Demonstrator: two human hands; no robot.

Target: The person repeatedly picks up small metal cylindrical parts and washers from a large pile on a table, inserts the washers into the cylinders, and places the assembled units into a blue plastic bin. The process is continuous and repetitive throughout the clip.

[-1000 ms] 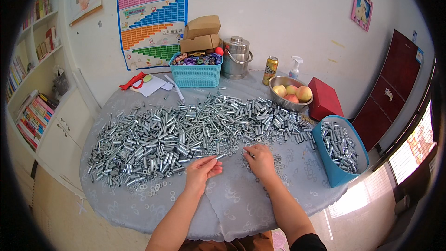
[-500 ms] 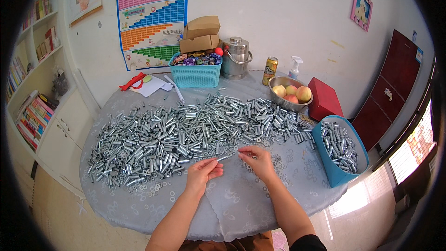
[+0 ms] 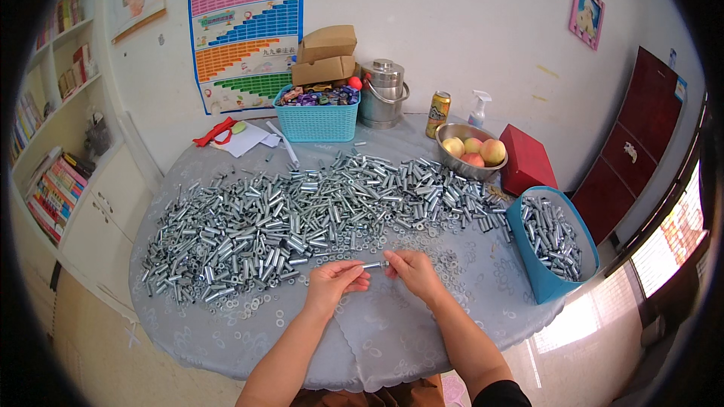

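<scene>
Over the near middle of the table, my left hand (image 3: 334,282) is closed, pinching a silvery expansion bolt (image 3: 372,264) that lies nearly level and points right. At the bolt's right end, my right hand (image 3: 415,272) is also closed, thumb and fingertips meeting there; a small dark metal piece shows at that end, too small to make out fully. Just beyond both hands spreads a wide heap of loose metal sleeves and bolts (image 3: 279,215). Small washers (image 3: 450,262) lie scattered beside my right hand, and more are along the heap's near edge.
A blue bin (image 3: 539,262) full of metal sleeves stands at the table's right edge. Behind the heap are a steel bowl of fruit (image 3: 469,171), a red box (image 3: 528,160), a drink can (image 3: 438,114), a spray bottle (image 3: 478,110), a steel pot (image 3: 382,98) and a turquoise basket (image 3: 317,123).
My right hand has moved left, from above the washers to the bolt's free end. The bolt in my left hand has shifted slightly right, and the two hands now meet at it.
</scene>
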